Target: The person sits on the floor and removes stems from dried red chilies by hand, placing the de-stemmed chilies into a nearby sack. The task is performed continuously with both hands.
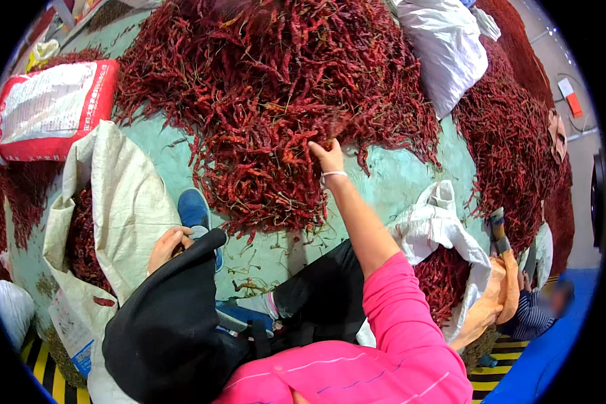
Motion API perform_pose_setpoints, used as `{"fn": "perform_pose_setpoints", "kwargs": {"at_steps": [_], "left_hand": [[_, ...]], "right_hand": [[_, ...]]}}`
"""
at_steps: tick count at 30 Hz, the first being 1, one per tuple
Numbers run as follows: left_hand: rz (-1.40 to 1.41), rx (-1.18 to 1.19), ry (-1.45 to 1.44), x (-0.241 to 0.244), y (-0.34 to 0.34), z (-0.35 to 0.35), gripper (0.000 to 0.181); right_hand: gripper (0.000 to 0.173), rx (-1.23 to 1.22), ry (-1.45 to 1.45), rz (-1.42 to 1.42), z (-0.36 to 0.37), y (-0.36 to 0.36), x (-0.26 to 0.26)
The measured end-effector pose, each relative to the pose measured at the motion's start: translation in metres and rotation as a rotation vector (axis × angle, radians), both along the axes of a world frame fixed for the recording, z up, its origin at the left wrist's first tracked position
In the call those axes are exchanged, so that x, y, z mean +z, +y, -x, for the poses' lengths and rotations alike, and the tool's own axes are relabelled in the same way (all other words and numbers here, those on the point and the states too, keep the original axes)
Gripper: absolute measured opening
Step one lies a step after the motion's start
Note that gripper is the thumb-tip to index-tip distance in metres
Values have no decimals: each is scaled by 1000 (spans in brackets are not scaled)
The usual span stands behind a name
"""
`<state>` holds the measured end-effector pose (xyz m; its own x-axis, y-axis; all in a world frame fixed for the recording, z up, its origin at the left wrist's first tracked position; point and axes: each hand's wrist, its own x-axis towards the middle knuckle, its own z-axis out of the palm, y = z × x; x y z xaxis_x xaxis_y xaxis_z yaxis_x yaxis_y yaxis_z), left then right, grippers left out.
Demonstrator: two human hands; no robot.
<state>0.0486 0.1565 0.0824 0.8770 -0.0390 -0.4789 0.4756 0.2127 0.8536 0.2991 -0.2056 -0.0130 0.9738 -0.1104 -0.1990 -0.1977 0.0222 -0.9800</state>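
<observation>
A large heap of dried red chili peppers (283, 65) spreads over the pale green floor sheet (156, 146) before me. My right hand (328, 156), with a white band at its wrist, reaches to the near part of this heap. Its thumb shows, but the other fingers are blurred among the chilies, so a grip cannot be made out. My left hand (169, 247) is by my black-clad knee, fingers curled and partly hidden. Beside it on the left stands an open woven sack (126, 177) with dried chilies (83, 242) inside.
Another open white sack (434, 222) of chilies is at my right. A red-and-white printed bag (50, 108) lies at left, a full white sack (444, 50) at upper right. More chilies (510, 136) are piled at right. Loose stems (250, 252) lie near my blue shoes. A person (535, 313) sits at far right.
</observation>
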Motion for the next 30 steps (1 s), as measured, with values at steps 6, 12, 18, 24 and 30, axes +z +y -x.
{"fn": "perform_pose_setpoints", "kwargs": {"at_steps": [6,12,18,24,30], "left_hand": [[-101,-23,-64,-11,11,13,32],[-31,132,-15,-2,18,33,31],[-124,9,0,76,58,31,28],[-377,-66,-44,174,74,30,25],[-548,-203,-176,227,4,33,23]], "right_hand": [[60,167,-311,883,73,42,49],[68,312,-524,1174,129,61,52],[76,484,-530,1148,188,50,41],[74,487,-510,990,229,44,26],[43,404,-615,756,258,14,52]]}}
